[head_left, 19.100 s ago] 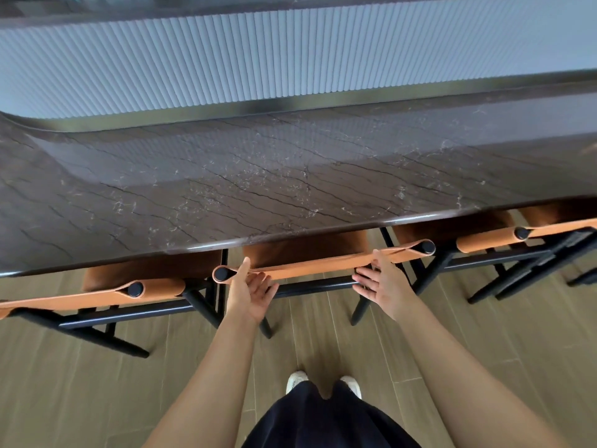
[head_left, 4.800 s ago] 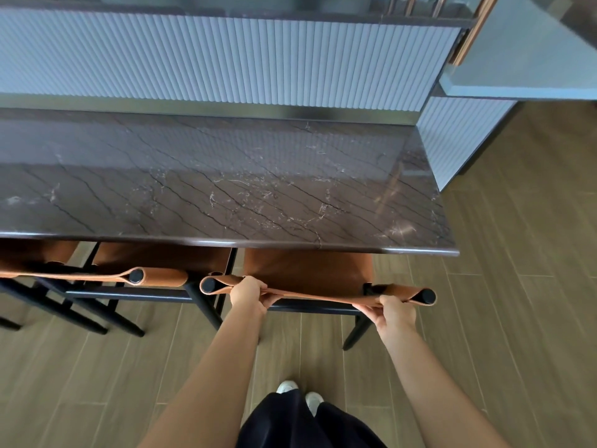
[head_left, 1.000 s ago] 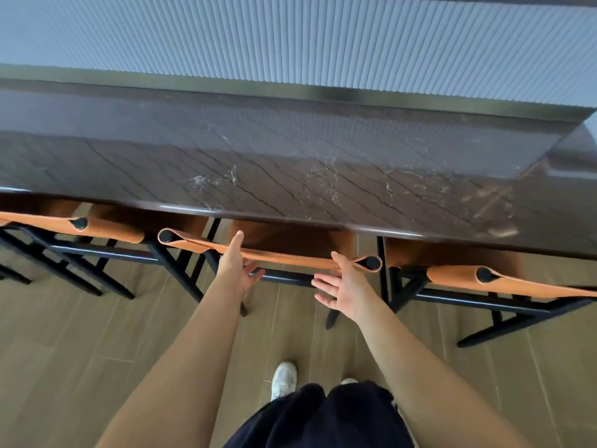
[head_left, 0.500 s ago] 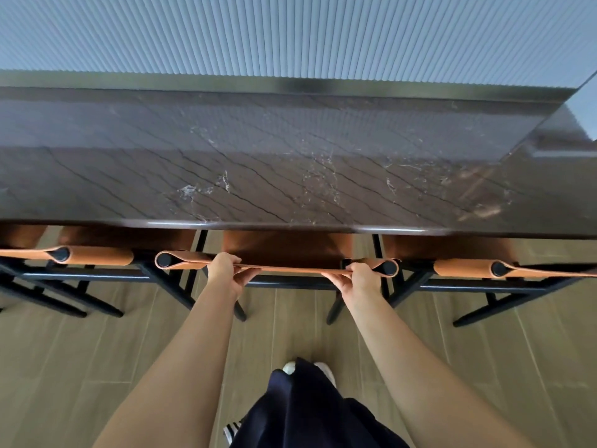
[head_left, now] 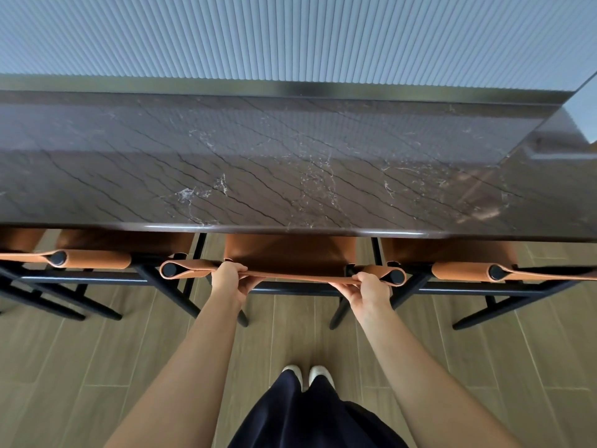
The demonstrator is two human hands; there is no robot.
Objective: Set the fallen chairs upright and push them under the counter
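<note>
Three upright chairs (head_left: 449,252) sit tucked under the marble surface (head_left: 290,176). The middle chair's (head_left: 290,252) leather back strap (head_left: 297,278) is gripped by left hand (head_left: 229,281) and right hand (head_left: 368,290), fingers (head_left: 232,268) curled over it; the strap likely flexes, the black posts (head_left: 396,276) push firmer.

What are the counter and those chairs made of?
The counter looks like polished dark marble: veined, mirror-glossy. The chair back seems tan leather or a lookalike, a thin band looped round posts. The frame is matte black, metal or painted wood.
</note>
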